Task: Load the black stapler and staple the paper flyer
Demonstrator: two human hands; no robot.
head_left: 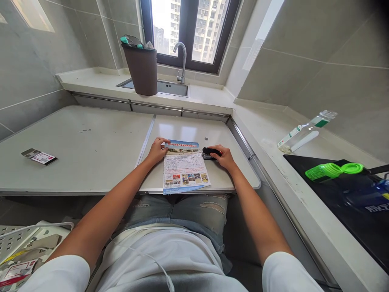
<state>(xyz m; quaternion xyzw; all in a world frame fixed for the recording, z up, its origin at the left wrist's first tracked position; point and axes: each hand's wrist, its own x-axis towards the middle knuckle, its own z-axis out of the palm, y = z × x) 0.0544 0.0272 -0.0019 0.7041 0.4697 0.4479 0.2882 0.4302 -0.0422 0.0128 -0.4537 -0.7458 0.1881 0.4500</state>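
A printed leaflet (185, 164) with a blue top, a building picture and small photos lies on the white table, and its lower edge shows a second sheet slightly fanned out beneath. My left hand (157, 151) grips its upper left edge, fingers bent over the paper. In my right hand (225, 157) is a black stapler (209, 151), lying low by the table at the leaflet's upper right edge. Whether paper sits between the stapler's jaws is too small to tell. A small dark grey piece (206, 138) lies just behind the stapler.
The folding table (100, 162) spans my front, with a small printed card pack (39, 156) at left. Behind stand a brown bin (141, 71) and a sink (173, 88) with a tap (182, 61). On the right counter are a clear bottle (310, 132) and a green-capped container (323, 172).
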